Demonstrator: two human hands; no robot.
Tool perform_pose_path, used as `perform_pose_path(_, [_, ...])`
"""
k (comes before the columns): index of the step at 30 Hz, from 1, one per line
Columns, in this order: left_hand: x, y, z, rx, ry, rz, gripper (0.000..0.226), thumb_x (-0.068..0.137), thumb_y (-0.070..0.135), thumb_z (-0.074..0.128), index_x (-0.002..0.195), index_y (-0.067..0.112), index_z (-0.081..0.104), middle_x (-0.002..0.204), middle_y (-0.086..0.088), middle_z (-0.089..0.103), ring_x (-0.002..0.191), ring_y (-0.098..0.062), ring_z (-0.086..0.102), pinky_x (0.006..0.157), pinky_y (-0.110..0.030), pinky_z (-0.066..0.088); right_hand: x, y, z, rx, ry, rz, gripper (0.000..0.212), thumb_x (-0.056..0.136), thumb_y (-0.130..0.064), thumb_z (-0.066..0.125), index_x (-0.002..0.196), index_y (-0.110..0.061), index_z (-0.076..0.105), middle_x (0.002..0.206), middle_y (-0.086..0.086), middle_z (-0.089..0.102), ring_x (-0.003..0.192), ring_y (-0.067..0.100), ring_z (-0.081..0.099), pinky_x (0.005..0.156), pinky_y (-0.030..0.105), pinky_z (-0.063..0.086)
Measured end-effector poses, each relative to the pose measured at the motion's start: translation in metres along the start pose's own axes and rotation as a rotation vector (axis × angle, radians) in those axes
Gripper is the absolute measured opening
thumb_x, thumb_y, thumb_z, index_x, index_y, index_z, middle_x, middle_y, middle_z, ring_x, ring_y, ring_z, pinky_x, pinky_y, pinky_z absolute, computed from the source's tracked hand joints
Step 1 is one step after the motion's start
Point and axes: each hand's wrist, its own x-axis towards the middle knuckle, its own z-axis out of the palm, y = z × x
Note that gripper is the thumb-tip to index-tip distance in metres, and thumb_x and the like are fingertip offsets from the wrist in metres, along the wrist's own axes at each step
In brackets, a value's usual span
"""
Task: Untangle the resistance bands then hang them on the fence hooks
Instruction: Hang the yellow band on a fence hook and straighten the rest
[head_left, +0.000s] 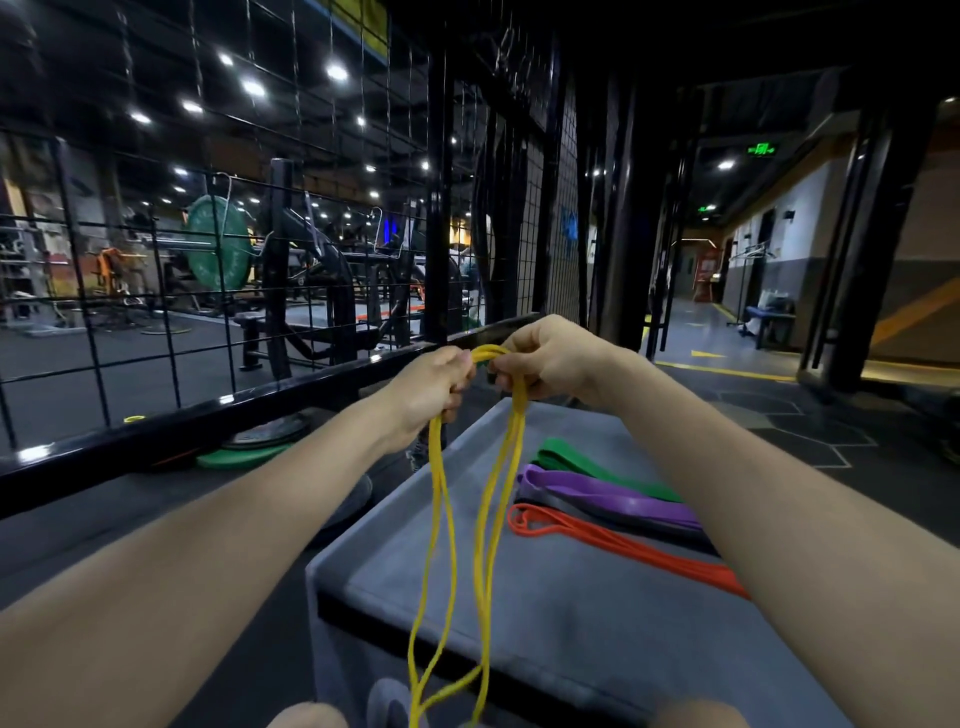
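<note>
From the head view, my left hand (431, 387) and right hand (545, 358) are raised side by side in front of me, both with fingers curled and pinching the top of the yellow band (485, 512), so it is already in my grip, not lying anywhere I must reach for. Between my two hands the band bunches into a short arch of crossed strands, which I take to be the knot or twist. Below my fingers it hangs in long loops, its long axis running almost straight down toward my knees, in front of the near edge of the grey padded box (545, 597). The loops cross near the bottom, so I judge it not yet free. On the box, to the right of the hanging strands and partly under my right forearm, lie the green band (587, 460), the purple band (597, 488) and the orange band (613, 543), all side by side. The wire fence (208, 291) stands up and to my left, nearer my left hand; I cannot make out its hooks with any certainty.
</note>
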Motion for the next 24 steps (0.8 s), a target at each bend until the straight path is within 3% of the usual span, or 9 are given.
perform_pose_path(4, [-0.001,-0.002,-0.008,0.019,-0.023,-0.024,0.028,0.102,0.023,0.032,0.079,0.015,0.045,0.065,0.003,0.031,0.05,-0.007,0.025,0.046,-0.018,0.024,-0.003,0.005,-0.001,0.137,-0.083,0.044,0.02,0.096,-0.008,0.046,0.084,-0.006,0.062,0.063,-0.001,0.063,0.057,0.01,0.059,0.065,0.027,0.054])
perform_pose_path(7, [0.0,-0.003,-0.01,0.01,-0.039,-0.04,0.03,0.102,0.024,0.031,0.079,0.014,0.046,0.063,0.004,0.031,0.048,-0.006,0.024,0.044,-0.017,0.022,-0.004,0.007,0.001,0.258,-0.102,0.083,0.022,0.098,-0.009,0.043,0.085,-0.005,0.061,0.062,-0.001,0.056,0.054,0.009,0.05,0.058,0.024,0.052])
perform_pose_path(11, [-0.003,-0.006,-0.009,0.009,-0.064,-0.041,0.029,0.102,0.024,0.032,0.077,0.015,0.044,0.064,0.004,0.032,0.05,-0.007,0.024,0.047,-0.019,0.022,-0.005,0.007,0.006,0.074,-0.112,0.026,0.013,0.094,-0.015,0.053,0.085,-0.007,0.057,0.064,0.001,0.046,0.056,0.011,0.04,0.056,0.022,0.038])
perform_pose_path(13, [-0.005,-0.008,-0.01,0.022,-0.086,-0.032,0.027,0.101,0.024,0.035,0.076,0.016,0.044,0.066,0.003,0.034,0.052,-0.007,0.027,0.05,-0.02,0.025,-0.006,0.008,0.006,-0.027,-0.096,0.012,0.018,0.094,-0.016,0.054,0.078,-0.008,0.056,0.062,0.001,0.047,0.055,0.011,0.041,0.055,0.023,0.039])
perform_pose_path(18, [-0.012,-0.011,-0.009,-0.025,-0.128,-0.065,0.007,0.094,0.019,0.053,0.088,0.017,0.056,0.081,0.001,0.056,0.074,-0.011,0.053,0.073,-0.024,0.045,-0.013,0.004,0.0,-0.079,0.006,-0.081,0.017,0.093,-0.009,0.054,0.078,-0.008,0.062,0.067,0.007,0.059,0.059,0.015,0.054,0.049,0.018,0.047])
perform_pose_path(22, [-0.011,-0.012,0.0,-0.086,-0.164,-0.051,0.009,0.091,0.013,0.055,0.095,0.019,0.06,0.095,0.002,0.065,0.09,-0.01,0.061,0.085,-0.025,0.049,-0.014,0.003,-0.002,-0.101,0.078,-0.166,0.013,0.087,-0.003,0.06,0.093,-0.003,0.071,0.084,0.02,0.067,0.069,0.022,0.059,0.073,0.04,0.056])
perform_pose_path(24, [-0.009,-0.013,0.008,-0.097,-0.158,-0.039,0.011,0.093,0.014,0.053,0.101,0.019,0.059,0.105,0.002,0.064,0.1,-0.012,0.06,0.086,-0.024,0.048,-0.013,0.004,-0.001,-0.084,0.134,-0.193,0.014,0.087,-0.002,0.06,0.095,-0.001,0.071,0.082,0.017,0.068,0.068,0.02,0.061,0.073,0.038,0.057])
